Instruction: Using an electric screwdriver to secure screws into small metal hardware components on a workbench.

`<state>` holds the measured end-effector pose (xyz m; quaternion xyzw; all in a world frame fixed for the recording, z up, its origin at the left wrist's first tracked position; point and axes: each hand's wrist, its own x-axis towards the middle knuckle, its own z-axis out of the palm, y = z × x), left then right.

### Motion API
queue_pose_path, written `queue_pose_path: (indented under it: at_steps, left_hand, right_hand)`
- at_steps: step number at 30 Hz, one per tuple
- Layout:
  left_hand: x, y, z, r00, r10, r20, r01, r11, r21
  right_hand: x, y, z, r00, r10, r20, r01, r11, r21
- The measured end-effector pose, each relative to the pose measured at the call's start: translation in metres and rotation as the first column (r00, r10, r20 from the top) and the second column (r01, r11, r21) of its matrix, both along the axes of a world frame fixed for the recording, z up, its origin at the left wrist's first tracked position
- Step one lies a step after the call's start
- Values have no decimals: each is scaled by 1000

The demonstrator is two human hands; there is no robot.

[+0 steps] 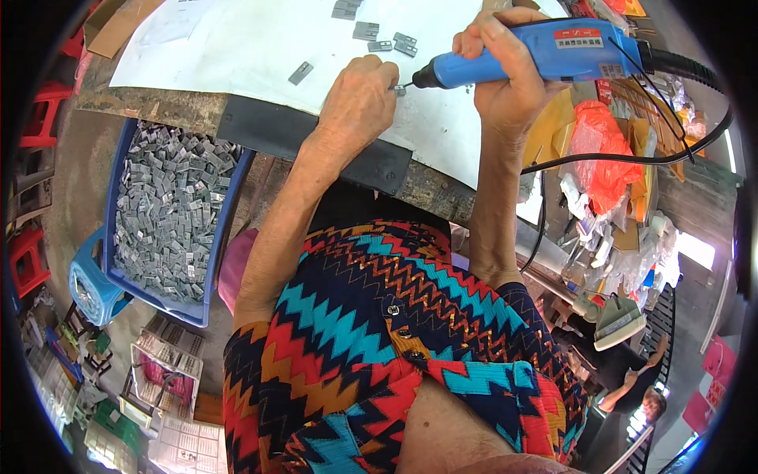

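Observation:
My right hand [513, 67] is closed around a blue electric screwdriver [545, 54] with a black nose and a black cable at its rear. Its tip points left and meets a small grey metal piece [399, 90]. That piece is pinched by the fingers of my left hand [362, 95] over the white sheet on the table. Several similar grey rectangular pieces [380, 47] with holes lie on the sheet just beyond, and a single one [300, 73] rests to the left of my left hand. The fingertips partly hide the held piece.
A blue crate [112, 229] full of grey pieces stands at the left below the table, beside a blue stool [93, 276]. A dark strip [268, 126] covers the table's near edge. Right are a red plastic bag [604, 150] and the looping cable [624, 159]. Another person [624, 379] is lower right.

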<state>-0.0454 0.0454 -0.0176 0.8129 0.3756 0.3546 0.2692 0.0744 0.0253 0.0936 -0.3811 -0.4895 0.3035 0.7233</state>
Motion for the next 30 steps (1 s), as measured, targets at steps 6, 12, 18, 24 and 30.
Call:
queue_pose_path:
  at_steps: [6, 12, 18, 24, 30]
  left_hand:
    - [0, 0, 3, 1000, 3, -18, -3, 1000, -17]
    - [1, 0, 0, 1000, 5, -23, -5, 1000, -21]
    - [0, -1, 1, 1000, 5, -16, -5, 1000, -19]
    - [3, 2, 6, 1000, -21, -22, 19, 998, -66]
    - [0, 2, 0, 1000, 10, -2, -10, 995, -97]
  right_hand:
    - [-4, 1, -1, 999, -6, 37, 7, 1000, -8]
    - [-3, 3, -5, 1000, 6, 29, -6, 1000, -17]
    - [-5, 4, -5, 1000, 5, 29, -4, 1000, -12]
    - [-2, 5, -6, 994, 40, 97, -43, 999, 20]
    - [-10, 7, -6, 977, 13, 211, -9, 1000, -17]
